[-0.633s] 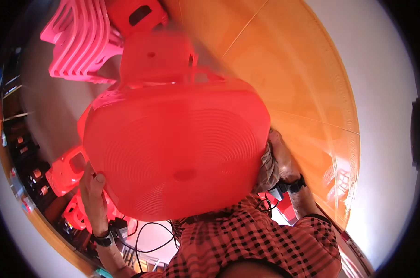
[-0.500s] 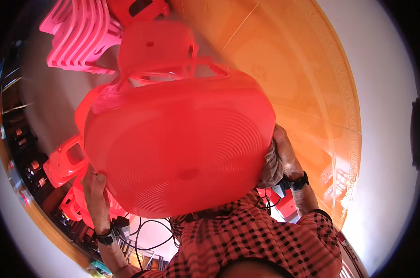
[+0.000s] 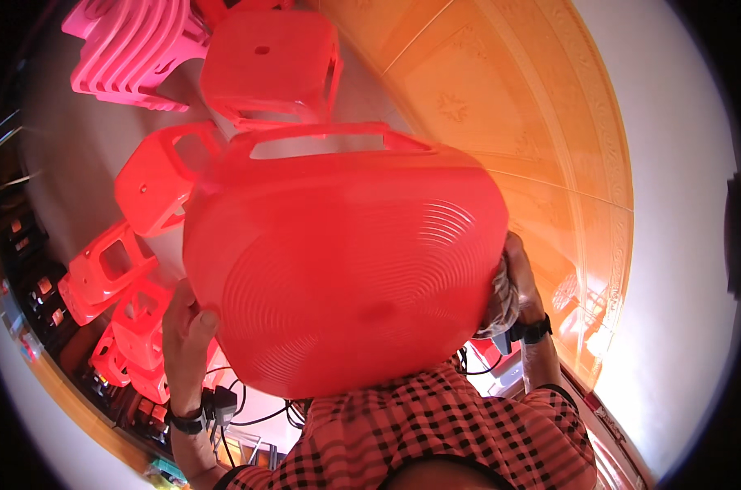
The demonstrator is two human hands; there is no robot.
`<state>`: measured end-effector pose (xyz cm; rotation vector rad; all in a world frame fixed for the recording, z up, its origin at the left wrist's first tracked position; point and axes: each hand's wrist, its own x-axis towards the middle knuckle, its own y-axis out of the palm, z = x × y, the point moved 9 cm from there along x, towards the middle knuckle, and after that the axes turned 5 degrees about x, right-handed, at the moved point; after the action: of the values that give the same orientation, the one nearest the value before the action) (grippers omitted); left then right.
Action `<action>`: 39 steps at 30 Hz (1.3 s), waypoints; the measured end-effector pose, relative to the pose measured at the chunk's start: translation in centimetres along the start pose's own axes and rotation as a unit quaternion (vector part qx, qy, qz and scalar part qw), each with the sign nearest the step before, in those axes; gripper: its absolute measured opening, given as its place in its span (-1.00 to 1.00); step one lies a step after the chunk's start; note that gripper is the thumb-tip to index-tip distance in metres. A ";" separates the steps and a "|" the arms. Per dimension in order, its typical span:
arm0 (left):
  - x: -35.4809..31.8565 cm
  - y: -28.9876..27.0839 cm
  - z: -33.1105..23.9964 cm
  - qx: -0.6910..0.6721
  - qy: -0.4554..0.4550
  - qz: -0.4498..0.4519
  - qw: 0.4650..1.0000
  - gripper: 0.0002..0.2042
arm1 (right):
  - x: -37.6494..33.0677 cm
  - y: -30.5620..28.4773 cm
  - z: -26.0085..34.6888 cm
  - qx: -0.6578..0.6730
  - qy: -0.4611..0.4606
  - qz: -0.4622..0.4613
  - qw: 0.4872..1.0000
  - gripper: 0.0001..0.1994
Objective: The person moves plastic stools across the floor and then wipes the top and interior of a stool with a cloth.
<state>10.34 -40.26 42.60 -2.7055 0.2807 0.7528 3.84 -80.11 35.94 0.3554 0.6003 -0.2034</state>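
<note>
A red plastic stool (image 3: 346, 269) is held up close in front of my chest, its ringed seat facing up toward me. My left hand (image 3: 189, 339) grips its left side, with the thumb on the edge of the seat and the other fingers mostly hidden. On the opposite side my right hand (image 3: 524, 273) clasps the rim, with a crumpled greyish-brown cloth (image 3: 501, 306) between palm and stool. The stool's legs point away from me; an opening between them shows along its far side.
Another red stool (image 3: 268, 61) stands ahead, beside a stack of pink stools (image 3: 138, 53). Several red stools lie on their sides at the left, one nearest (image 3: 154, 175). An orange-brown panelled door (image 3: 501, 98) and a white wall (image 3: 673, 163) rise on the right. Black cables (image 3: 256, 418) hang near my waist.
The held stool has shifted right and slightly down in view, with both hands still on it. The stools behind appear higher, and more of those on the left show.
</note>
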 end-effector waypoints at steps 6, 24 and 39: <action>4.8 0.4 5.0 -0.008 -0.061 0.004 0.998 -0.58 | 4.2 1.7 -4.9 -0.004 0.082 -0.022 0.996 -0.62; 17.5 2.5 20.8 -0.089 -0.068 0.008 0.994 -0.50 | 16.6 0.4 -16.8 -0.078 0.023 -0.022 0.996 -0.58; 17.2 3.3 24.1 -0.051 -0.102 0.019 0.993 -0.55 | 17.0 -0.6 -18.7 -0.197 0.039 0.015 0.979 -0.59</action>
<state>12.68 -36.55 13.07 -2.6948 0.2526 1.0747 7.76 -74.97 11.53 -0.0122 0.6961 -0.0375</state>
